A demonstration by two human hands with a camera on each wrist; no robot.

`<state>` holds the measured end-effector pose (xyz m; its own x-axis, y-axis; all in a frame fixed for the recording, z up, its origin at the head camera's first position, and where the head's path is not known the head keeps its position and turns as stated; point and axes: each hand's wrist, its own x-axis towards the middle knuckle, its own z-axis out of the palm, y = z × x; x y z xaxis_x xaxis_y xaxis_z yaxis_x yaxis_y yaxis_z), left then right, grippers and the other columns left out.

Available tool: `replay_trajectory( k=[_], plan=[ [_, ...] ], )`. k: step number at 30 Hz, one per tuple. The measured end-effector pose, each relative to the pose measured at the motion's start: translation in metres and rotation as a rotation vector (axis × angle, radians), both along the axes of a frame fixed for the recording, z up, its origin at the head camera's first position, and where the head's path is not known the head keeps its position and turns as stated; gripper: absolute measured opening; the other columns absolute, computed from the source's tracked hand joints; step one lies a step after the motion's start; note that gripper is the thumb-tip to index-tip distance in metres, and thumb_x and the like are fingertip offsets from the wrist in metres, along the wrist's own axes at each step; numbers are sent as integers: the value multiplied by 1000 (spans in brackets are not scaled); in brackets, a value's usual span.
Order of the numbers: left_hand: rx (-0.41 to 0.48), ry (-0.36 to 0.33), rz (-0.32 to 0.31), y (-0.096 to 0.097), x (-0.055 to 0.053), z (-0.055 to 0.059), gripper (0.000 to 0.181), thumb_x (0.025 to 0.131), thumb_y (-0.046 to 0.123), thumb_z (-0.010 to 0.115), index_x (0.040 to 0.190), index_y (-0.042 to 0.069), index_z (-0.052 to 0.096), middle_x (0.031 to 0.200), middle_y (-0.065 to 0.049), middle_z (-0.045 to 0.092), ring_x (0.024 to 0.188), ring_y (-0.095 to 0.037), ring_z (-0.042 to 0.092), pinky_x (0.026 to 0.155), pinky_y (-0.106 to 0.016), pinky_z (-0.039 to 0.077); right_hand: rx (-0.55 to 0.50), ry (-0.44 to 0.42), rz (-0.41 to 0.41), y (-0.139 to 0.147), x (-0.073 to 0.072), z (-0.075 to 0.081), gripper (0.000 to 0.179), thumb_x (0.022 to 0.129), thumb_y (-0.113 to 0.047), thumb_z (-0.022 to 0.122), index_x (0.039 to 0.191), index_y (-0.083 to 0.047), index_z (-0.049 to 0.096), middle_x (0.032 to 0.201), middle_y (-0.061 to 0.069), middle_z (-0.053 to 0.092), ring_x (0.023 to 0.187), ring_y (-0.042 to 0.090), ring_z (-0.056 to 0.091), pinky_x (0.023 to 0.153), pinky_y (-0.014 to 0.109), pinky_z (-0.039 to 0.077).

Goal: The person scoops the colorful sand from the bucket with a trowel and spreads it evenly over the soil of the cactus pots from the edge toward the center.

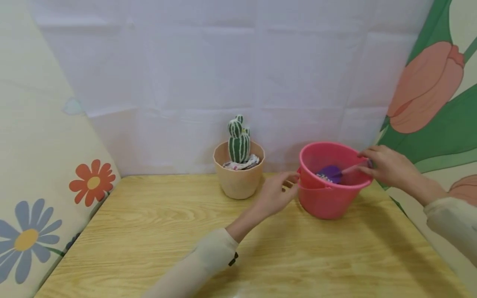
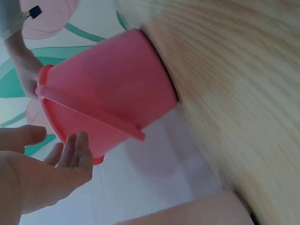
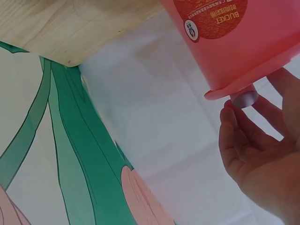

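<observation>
A pink bucket (image 1: 326,203) stands upright at the right of the wooden table. A purple toy shovel (image 1: 329,174) leans inside, its blade low and its handle reaching the right rim. My right hand (image 1: 391,167) holds the shovel's handle end between thumb and fingers; in the right wrist view the round handle tip (image 3: 245,99) pokes out beneath the rim among the fingers. Beside the bucket's left rim is my left hand (image 1: 277,192), fingers loosely bent and holding nothing. The bucket's pink carrying handle (image 2: 89,110) hangs down along its side. Small pale bits (image 1: 323,177) lie by the blade.
A peach flowerpot (image 1: 238,182) with a striped knitted-looking cactus (image 1: 239,147) stands at the table's back, left of the bucket. White cloth (image 1: 193,82) hangs behind the table (image 1: 156,231). Flower-patterned walls border the left and right sides.
</observation>
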<state>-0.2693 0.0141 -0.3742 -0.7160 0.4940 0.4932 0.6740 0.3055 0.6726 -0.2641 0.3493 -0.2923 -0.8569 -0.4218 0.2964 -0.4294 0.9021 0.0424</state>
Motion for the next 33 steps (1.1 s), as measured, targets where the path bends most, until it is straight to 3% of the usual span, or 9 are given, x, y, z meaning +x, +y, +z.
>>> replay_trajectory(
  k=[6, 10, 12, 15, 19, 24, 27, 33],
  plan=[
    [223, -388, 21, 11, 2, 4, 35, 97, 6, 66, 130, -2, 64, 111, -12, 72, 99, -23, 69, 83, -28, 58, -27, -33, 8, -2, -5, 1, 42, 90, -24, 80, 116, 7, 69, 103, 20, 64, 88, 31, 61, 69, 51, 57],
    [444, -693, -8, 19, -2, 5, 41, 96, 3, 67, 135, -6, 58, 110, -16, 70, 97, -25, 69, 89, -38, 59, -29, -73, 6, -3, -9, 1, 42, 91, -25, 80, 116, 6, 69, 106, 21, 63, 92, 33, 62, 73, 53, 57],
    [564, -814, -19, 23, -4, 6, 43, 96, 0, 68, 136, -8, 55, 108, -20, 69, 95, -27, 70, 91, -42, 58, -22, -84, 12, -4, -10, 2, 39, 91, -24, 79, 115, 5, 70, 106, 20, 64, 93, 34, 62, 75, 53, 57],
    [696, -939, -26, 30, -6, 9, 47, 95, -3, 67, 139, -10, 52, 105, -22, 70, 91, -27, 71, 90, -41, 58, -4, -97, 33, -8, -15, 2, 34, 90, -22, 80, 113, 3, 72, 102, 15, 68, 89, 31, 65, 73, 50, 58],
    [809, -1056, -30, 37, -7, 12, 49, 94, -4, 67, 139, -5, 51, 103, -21, 70, 90, -27, 70, 86, -40, 60, 7, -151, 37, -13, -23, 3, 32, 90, -25, 81, 107, 0, 74, 92, 7, 71, 76, 20, 65, 60, 39, 58],
    [948, -1122, 2, 51, -8, 14, 54, 91, 0, 68, 141, 2, 47, 98, -14, 67, 84, -22, 67, 82, -40, 61, 4, -233, 16, -17, -34, 3, 27, 91, -27, 79, 102, -3, 75, 80, -2, 67, 64, 11, 58, 51, 31, 52],
    [1026, -1139, 32, 60, -7, 16, 58, 91, 1, 68, 143, 4, 44, 94, -11, 66, 80, -20, 64, 79, -37, 61, 19, -258, 7, -18, -38, 1, 22, 91, -26, 78, 97, -5, 74, 75, -4, 62, 62, 12, 55, 51, 30, 50],
    [1070, -1106, 60, 70, -8, 20, 46, 92, 1, 68, 136, -1, 54, 93, -11, 67, 81, -20, 63, 75, -33, 60, 66, -291, 27, -23, -44, -2, 16, 90, -24, 77, 83, -12, 70, 67, -5, 55, 59, 13, 50, 49, 30, 45]
  ],
)
